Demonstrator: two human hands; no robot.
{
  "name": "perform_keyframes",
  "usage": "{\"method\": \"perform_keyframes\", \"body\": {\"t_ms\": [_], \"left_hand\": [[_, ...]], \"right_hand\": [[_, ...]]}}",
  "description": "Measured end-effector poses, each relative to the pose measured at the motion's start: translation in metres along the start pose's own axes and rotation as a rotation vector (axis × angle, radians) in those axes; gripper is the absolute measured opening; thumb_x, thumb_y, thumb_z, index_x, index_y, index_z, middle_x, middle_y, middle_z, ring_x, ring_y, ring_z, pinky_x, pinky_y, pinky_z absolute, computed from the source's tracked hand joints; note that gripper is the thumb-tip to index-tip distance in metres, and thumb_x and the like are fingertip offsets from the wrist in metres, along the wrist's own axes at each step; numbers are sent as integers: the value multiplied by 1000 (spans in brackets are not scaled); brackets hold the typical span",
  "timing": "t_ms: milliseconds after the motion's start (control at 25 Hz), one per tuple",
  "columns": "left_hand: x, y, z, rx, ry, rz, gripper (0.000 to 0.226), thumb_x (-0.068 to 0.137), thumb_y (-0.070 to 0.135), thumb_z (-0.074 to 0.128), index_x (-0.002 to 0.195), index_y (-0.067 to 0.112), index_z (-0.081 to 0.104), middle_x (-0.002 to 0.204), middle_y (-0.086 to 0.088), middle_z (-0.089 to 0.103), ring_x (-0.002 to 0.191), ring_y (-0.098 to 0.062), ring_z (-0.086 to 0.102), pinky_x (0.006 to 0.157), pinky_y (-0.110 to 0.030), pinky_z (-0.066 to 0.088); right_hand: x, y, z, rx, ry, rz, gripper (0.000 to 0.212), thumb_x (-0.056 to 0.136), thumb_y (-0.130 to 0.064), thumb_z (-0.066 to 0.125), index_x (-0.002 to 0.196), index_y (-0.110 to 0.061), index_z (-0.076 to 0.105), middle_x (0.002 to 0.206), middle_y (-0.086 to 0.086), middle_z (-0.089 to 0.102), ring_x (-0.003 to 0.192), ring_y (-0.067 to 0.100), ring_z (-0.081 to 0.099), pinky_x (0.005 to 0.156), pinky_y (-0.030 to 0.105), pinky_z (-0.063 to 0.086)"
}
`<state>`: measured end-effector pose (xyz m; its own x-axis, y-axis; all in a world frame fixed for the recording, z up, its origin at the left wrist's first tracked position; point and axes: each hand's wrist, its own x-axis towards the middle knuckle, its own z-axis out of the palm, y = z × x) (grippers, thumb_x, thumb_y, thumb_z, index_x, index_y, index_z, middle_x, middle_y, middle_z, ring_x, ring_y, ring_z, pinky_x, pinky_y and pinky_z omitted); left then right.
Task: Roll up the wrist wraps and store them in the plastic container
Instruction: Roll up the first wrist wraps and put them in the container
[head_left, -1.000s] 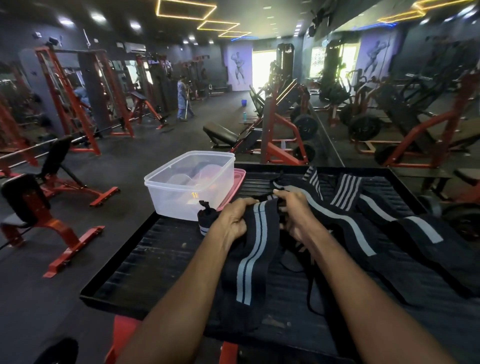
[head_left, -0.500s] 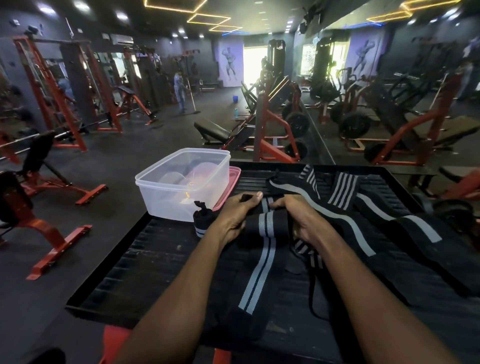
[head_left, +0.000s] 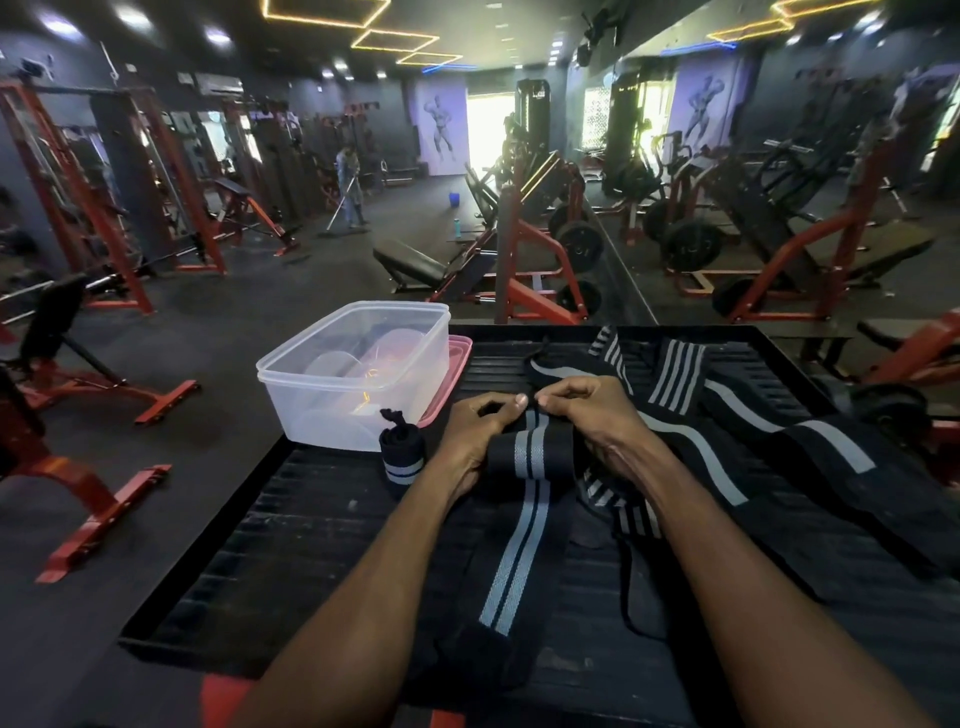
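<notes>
Left hand (head_left: 475, 431) and right hand (head_left: 597, 415) each grip the half-rolled wrist wrap (head_left: 524, 488) beside the plastic container (head_left: 358, 379)

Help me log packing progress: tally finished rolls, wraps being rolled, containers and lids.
Finished rolled wrist wrap: 1
Wrist wrap being rolled, gripped by left hand and right hand: 1
Clear plastic container: 1
Pink lid: 1
Total: 4
Loose wraps overlap, so they are uncounted.

You see matt woven cloth wrist wraps (head_left: 511, 551) with grey stripes; at ten o'clock a smooth, translucent plastic container (head_left: 353, 376); beneath them, a ribbed, scuffed black surface (head_left: 291, 540), matt.
</notes>
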<state>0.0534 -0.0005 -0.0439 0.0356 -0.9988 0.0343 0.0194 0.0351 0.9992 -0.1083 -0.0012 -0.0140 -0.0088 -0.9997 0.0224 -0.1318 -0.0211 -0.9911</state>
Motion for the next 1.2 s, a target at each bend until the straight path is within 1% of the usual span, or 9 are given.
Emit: {"method": "perform_keyframes", "body": {"t_ms": [80, 160, 280, 360, 440, 680, 880, 960, 1200], "left_hand": [[0, -1, -1, 5, -16, 28, 5, 86, 10, 76, 88, 14, 78, 92, -3, 77, 91, -17, 69, 90, -31, 55], [1, -2, -2, -4, -27, 34, 11, 84, 4, 76, 88, 14, 78, 95, -4, 77, 94, -19, 70, 93, -34, 56], [-1, 0, 0, -99, -58, -21, 9, 84, 3, 76, 87, 12, 77, 91, -6, 76, 89, -19, 70, 89, -35, 56], [-2, 2, 1, -164, -78, -87, 3, 85, 13, 77, 83, 11, 77, 86, -8, 76, 81, -19, 70, 81, -33, 56], [-1, 1, 0, -147, -74, -91, 8, 85, 18, 78, 83, 10, 77, 84, -9, 75, 78, -19, 69, 78, -33, 56], [-1, 1, -3, -46, -32, 10, 4, 83, 17, 79, 79, 16, 78, 86, -6, 76, 85, -19, 69, 93, -41, 54], [-3, 2, -1, -164, -126, -108, 27, 88, 28, 74, 92, 1, 75, 93, -17, 75, 85, -28, 70, 88, -40, 55], [-4, 2, -1, -116, -107, -66, 19, 88, 24, 74, 85, 5, 73, 88, -13, 74, 83, -24, 67, 86, -38, 54], [-3, 2, -2, -35, -55, 68, 8, 87, 1, 72, 85, 8, 70, 88, -5, 73, 82, -12, 67, 85, -25, 54]], "right_hand": [[0, 0, -3, -10, -20, 50, 15, 88, -13, 75, 89, 2, 76, 95, 18, 76, 80, 22, 70, 76, 36, 59], [-2, 1, -5, -30, -59, 78, 26, 89, -20, 75, 90, 6, 75, 93, 22, 76, 78, 27, 68, 73, 39, 57], [-2, 2, -7, -93, -52, -40, 4, 84, -9, 78, 83, -5, 78, 88, 14, 77, 82, 19, 70, 78, 31, 58], [-2, 1, -6, -106, -55, -103, 4, 81, -5, 80, 83, -8, 79, 90, 12, 77, 83, 16, 69, 78, 23, 56], [0, 3, -6, -92, -62, -131, 6, 79, -5, 81, 84, -8, 79, 92, 13, 77, 86, 18, 70, 84, 27, 57], [-3, 7, -5, -76, -110, -175, 9, 79, -9, 83, 87, -6, 79, 89, 11, 78, 93, 27, 74, 89, 36, 59], [-2, 4, -7, -52, -115, -207, 12, 77, 2, 81, 84, -7, 79, 91, 11, 78, 94, 28, 73, 94, 39, 58], [-4, 3, -7, -30, -135, -213, 14, 76, 5, 81, 87, -4, 78, 92, 11, 78, 94, 25, 74, 93, 36, 58], [-4, 3, -8, -60, -172, -47, 16, 87, -21, 77, 92, -7, 79, 92, 11, 78, 96, 25, 74, 90, 39, 58]]}}
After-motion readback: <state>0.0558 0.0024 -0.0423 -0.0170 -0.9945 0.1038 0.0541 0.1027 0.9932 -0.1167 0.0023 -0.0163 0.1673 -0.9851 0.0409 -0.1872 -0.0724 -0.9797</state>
